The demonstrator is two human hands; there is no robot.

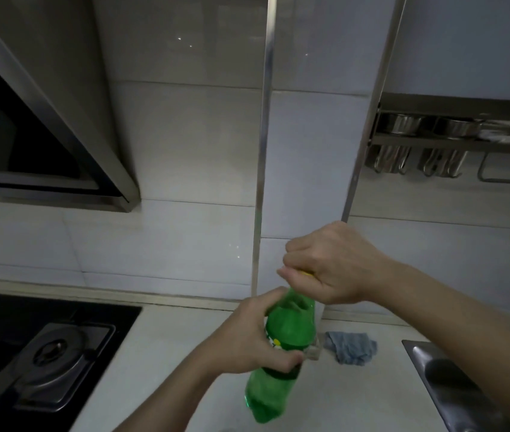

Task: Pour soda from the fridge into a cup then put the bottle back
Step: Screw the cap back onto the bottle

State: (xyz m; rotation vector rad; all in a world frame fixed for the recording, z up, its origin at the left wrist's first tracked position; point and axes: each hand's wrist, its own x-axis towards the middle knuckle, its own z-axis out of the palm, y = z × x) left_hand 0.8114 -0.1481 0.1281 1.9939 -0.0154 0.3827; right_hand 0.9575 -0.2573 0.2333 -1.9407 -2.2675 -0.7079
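Left hand (247, 335) is wrapped around the middle of the green bottle (281, 347), held tilted above the counter (166, 363). Right hand (331, 263) is closed over the yellow cap (306, 273). Label is mostly covered by fingers, so nothing can be read.

Cloth (350, 347) between stove (45, 353), sink (453, 385)
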